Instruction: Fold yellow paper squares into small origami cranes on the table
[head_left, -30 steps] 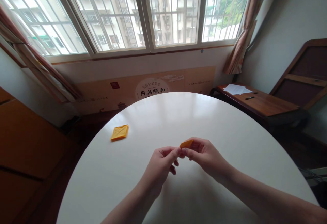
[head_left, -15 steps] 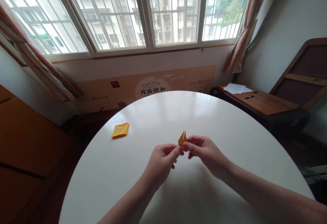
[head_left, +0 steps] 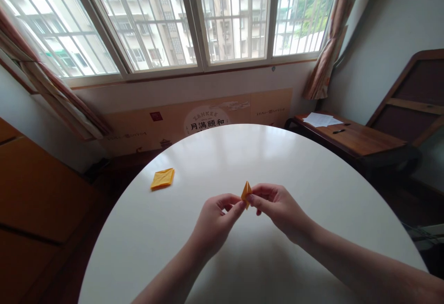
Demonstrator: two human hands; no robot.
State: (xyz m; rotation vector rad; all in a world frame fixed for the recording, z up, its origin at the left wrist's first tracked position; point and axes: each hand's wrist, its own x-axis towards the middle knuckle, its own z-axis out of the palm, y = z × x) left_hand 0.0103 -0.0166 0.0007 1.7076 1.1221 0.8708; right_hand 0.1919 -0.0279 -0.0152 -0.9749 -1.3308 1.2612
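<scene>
A small folded piece of yellow paper (head_left: 246,188), pointed at the top, is held up over the white round table (head_left: 215,156). My left hand (head_left: 218,218) pinches its lower left edge between thumb and forefinger. On the other side, my right hand (head_left: 277,207) grips the paper's right edge with thumb and forefinger. Fingertips cover part of the paper, and a lower tip shows between the thumbs. To the left on the table lies a flat stack of yellow paper squares (head_left: 162,179), apart from both hands.
Beyond the table to the right stands a wooden bench (head_left: 367,140) with white sheets (head_left: 321,119) and a dark pen-like object (head_left: 339,131) on it. A printed cardboard panel (head_left: 236,110) leans below the barred window. An orange-brown cabinet (head_left: 38,193) stands at the left.
The two top points of the folded paper have come together into one narrower tip, and a lower tip now shows. My hands stay almost in place, still pinching it.
</scene>
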